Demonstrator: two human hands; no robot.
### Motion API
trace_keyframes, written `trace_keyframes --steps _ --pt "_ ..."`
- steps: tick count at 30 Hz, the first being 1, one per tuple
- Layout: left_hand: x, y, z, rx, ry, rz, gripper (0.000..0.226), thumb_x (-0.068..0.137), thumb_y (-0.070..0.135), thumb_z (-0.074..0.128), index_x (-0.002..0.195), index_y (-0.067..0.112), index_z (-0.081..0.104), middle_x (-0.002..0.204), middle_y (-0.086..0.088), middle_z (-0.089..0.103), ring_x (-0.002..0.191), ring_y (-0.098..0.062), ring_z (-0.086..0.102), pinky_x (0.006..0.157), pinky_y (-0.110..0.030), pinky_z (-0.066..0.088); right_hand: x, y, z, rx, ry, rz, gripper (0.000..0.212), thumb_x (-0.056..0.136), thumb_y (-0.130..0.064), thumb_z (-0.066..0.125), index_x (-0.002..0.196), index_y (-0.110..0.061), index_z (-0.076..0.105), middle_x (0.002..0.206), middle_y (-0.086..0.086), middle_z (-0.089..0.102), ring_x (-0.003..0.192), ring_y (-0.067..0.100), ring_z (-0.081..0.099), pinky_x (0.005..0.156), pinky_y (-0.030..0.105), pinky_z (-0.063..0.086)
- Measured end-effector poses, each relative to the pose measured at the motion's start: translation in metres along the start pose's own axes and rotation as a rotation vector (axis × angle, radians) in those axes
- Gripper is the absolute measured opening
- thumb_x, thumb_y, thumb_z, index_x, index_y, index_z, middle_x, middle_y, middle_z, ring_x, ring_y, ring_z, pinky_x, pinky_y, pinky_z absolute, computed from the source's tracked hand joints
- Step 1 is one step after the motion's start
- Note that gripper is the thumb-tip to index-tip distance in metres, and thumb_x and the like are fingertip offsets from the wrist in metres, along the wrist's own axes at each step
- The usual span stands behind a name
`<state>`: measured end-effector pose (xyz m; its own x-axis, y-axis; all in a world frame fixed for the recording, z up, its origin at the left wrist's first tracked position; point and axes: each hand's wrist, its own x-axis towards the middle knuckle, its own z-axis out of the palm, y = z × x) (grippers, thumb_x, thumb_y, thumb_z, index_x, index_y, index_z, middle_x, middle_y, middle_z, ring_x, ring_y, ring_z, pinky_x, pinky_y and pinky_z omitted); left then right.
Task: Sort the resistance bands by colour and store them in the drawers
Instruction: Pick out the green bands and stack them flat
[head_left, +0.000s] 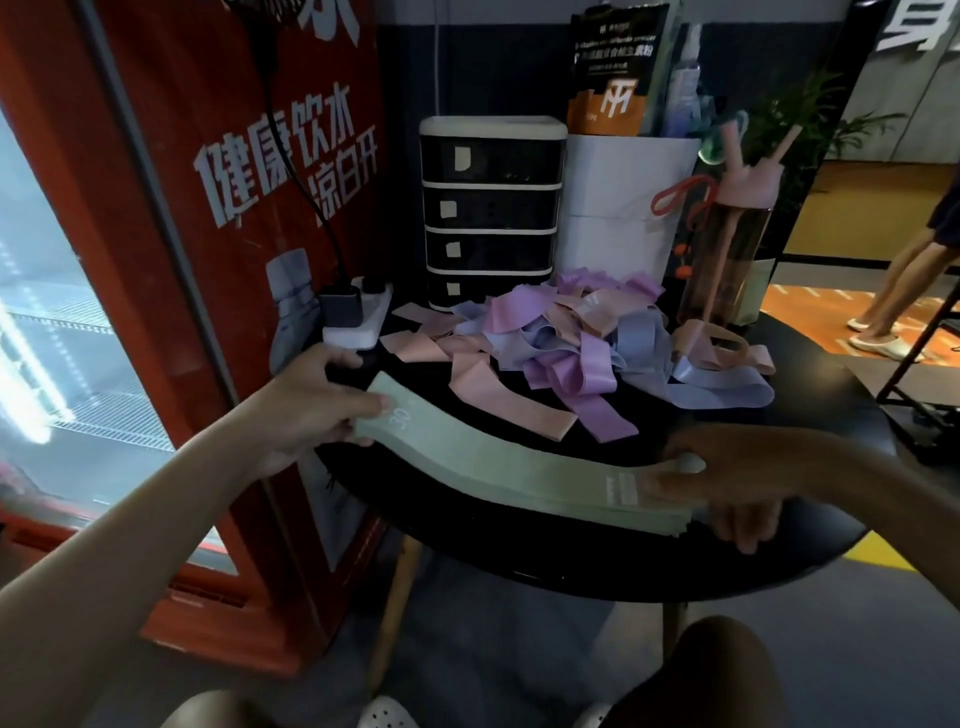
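Green bands (498, 462) lie as one flat stack across the lower middle of the frame, over the near part of the counter (810, 540). We cannot tell whether the stack rests on the counter or hangs just above it. Our left grip (311, 415) is clamped on the left end, thumb on top beside a printed "30". Our right grip (727, 483) pinches the right end, thumb pressed on top next to a pale label and fingers underneath. We judge that this hold at both ends keeps the many thin loops squared up as one bundle, so none slides out in carrying. The stack bows a little along its length, which suggests soft material that would droop if held at one end only.

The stack is pale green with its edges aligned, and the separate layers show at the right end. Behind it, mid-frame, a pile (561, 332) of pink, purple and lilac-blue bands lies tangled on the counter, unsorted. The drawers (491, 213), a dark four-tier unit with white trim, stand at the back of the counter in the upper middle, and all look closed. Green looks gathered, and we judge a drawer must be pulled out before the bundle goes in, which would mean freeing one grip.
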<state>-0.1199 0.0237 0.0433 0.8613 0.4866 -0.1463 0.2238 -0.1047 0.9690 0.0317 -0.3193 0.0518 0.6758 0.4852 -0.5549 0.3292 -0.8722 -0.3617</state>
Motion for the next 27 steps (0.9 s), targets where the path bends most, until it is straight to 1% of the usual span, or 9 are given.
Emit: trace_keyframes --steps 4,7,8,10,12,14,16,23,27 --pt "-0.013 0.052 0.01 0.182 -0.089 0.248 0.058 0.079 0.004 0.08 0.123 0.018 0.045 0.1 -0.021 0.073 0.084 -0.029 0.072 0.072 -0.038 0.062 -0.006 -0.051 -0.018 -0.274 0.382 -0.364 0.032 0.088 -0.052 0.06 0.1 -0.023 0.057 0.078 -0.007 0.064 0.066 0.001 0.059 0.055 0.014 0.038" --pt "-0.025 0.089 0.02 0.291 -0.15 0.377 0.057 0.077 0.008 0.082 0.117 0.025 0.045 0.091 -0.011 0.075 0.075 -0.025 0.073 0.064 -0.033 0.06 -0.005 -0.094 -0.026 -0.315 0.596 -0.608 0.048 0.083 -0.055 0.062 0.115 -0.019 0.06 0.108 -0.001 0.061 0.102 0.012 0.055 0.082 0.013 0.033" --pt "-0.028 0.099 0.022 0.323 -0.173 0.407 0.058 0.077 0.009 0.082 0.117 0.026 0.044 0.091 -0.009 0.076 0.073 -0.025 0.073 0.062 -0.033 0.059 -0.005 -0.105 -0.031 -0.271 0.585 -0.616 0.066 0.077 -0.062 0.063 0.126 -0.02 0.054 0.122 -0.001 0.057 0.11 0.015 0.052 0.092 0.02 0.034" --pt "-0.035 0.115 0.025 0.379 -0.215 0.451 0.061 0.079 0.009 0.081 0.12 0.027 0.041 0.093 -0.009 0.076 0.076 -0.027 0.075 0.067 -0.037 0.061 -0.01 -0.124 -0.04 0.122 0.323 -0.674 0.09 0.072 -0.065 0.07 0.144 -0.021 0.04 0.137 -0.005 0.054 0.118 0.019 0.059 0.101 0.041 0.046" --pt "-0.04 0.128 0.026 0.406 -0.239 0.478 0.061 0.081 0.007 0.08 0.122 0.026 0.039 0.094 -0.009 0.076 0.081 -0.028 0.076 0.074 -0.041 0.062 -0.011 -0.134 -0.049 0.428 0.074 -0.78 0.072 0.081 -0.044 0.072 0.141 -0.018 0.043 0.128 -0.006 0.064 0.115 0.018 0.064 0.093 0.038 0.053" --pt "-0.044 0.142 0.025 0.435 -0.242 0.515 0.061 0.081 0.006 0.079 0.122 0.025 0.039 0.094 -0.008 0.077 0.083 -0.026 0.076 0.077 -0.04 0.062 -0.014 -0.141 -0.055 0.49 0.002 -0.852 0.053 0.083 -0.028 0.066 0.133 -0.018 0.052 0.117 -0.005 0.07 0.111 0.013 0.065 0.088 0.028 0.052" --pt "-0.047 0.155 0.022 0.463 -0.213 0.561 0.061 0.079 0.007 0.08 0.121 0.025 0.04 0.092 -0.005 0.077 0.083 -0.024 0.076 0.078 -0.039 0.062 -0.013 -0.144 -0.059 0.5 -0.034 -0.884 0.044 0.084 -0.024 0.064 0.127 -0.017 0.057 0.115 0.0 0.07 0.108 0.017 0.066 0.088 0.029 0.052" --pt "-0.055 0.181 0.011 0.509 -0.108 0.635 0.066 0.079 0.007 0.081 0.128 0.019 0.039 0.1 -0.009 0.074 0.088 -0.019 0.075 0.083 -0.041 0.062 -0.017 -0.166 -0.066 0.63 0.128 -0.949 0.049 0.077 -0.029 0.068 0.119 -0.005 0.063 0.111 0.01 0.072 0.102 0.022 0.069 0.096 0.039 0.053" --pt "-0.049 0.163 0.012 0.361 0.214 0.683 0.08 0.076 0.029 0.086 0.139 0.019 0.037 0.117 0.005 0.064 0.094 -0.007 0.068 0.079 -0.025 0.059 -0.015 -0.183 -0.066 0.7 0.313 -1.007 0.044 0.079 -0.026 0.072 0.116 -0.004 0.065 0.109 0.013 0.072 0.1 0.023 0.07 0.09 0.037 0.056"
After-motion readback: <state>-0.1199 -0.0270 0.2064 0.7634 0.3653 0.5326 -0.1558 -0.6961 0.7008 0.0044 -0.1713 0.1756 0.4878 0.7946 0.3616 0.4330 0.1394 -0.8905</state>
